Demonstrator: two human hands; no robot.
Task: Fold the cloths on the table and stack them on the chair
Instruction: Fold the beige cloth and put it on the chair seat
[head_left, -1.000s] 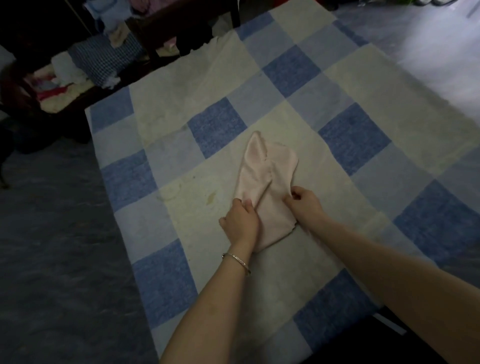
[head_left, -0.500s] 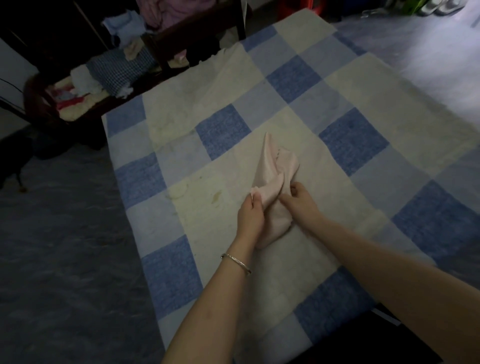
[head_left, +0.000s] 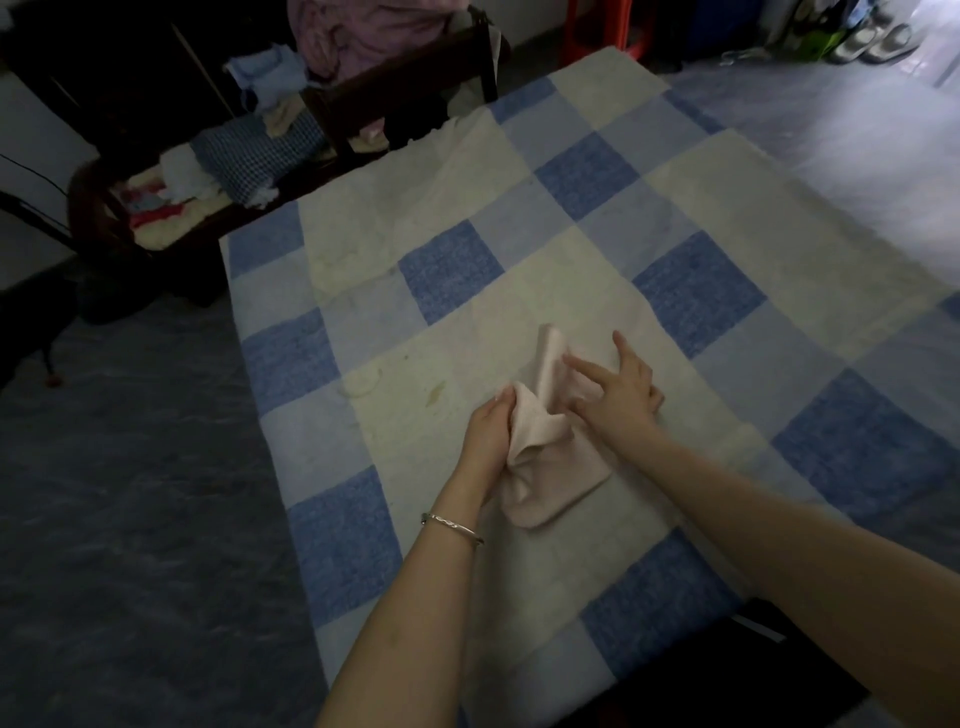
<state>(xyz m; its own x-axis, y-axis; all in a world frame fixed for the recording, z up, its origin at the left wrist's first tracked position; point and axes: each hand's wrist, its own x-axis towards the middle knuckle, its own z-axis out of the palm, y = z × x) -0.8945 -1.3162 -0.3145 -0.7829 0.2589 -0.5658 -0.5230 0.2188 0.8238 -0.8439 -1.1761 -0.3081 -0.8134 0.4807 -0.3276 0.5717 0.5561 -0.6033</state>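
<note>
1. Differs from half a second ago in the right hand (head_left: 618, 395): pinches nothing now and lies with fingers straight and spread on the pink cloth (head_left: 556, 473), just right of the grip.
2. Grips with the left hand (head_left: 488, 434) a raised flap of that cloth, fingers and thumb curled round the fabric, lifting it clear of the table (head_left: 701, 291).
3. Leaves the rest of the cloth flat on the table, with the bulk right of the grip and nearer the body and a narrow tip standing up beyond it.
4. Sets the cloth's long axis away from the body, roughly in line with the left forearm, with the grip about midway along its left edge.
5. Seems to call next for carrying the flap rightward across that axis, over the part pinned by the right hand; favours the left hand, already on the flap.
6. Puts the chair (head_left: 400, 83) well beyond the grip and to its left, past the table's far edge, with a pile of cloths (head_left: 249, 156) on the seat.
</note>
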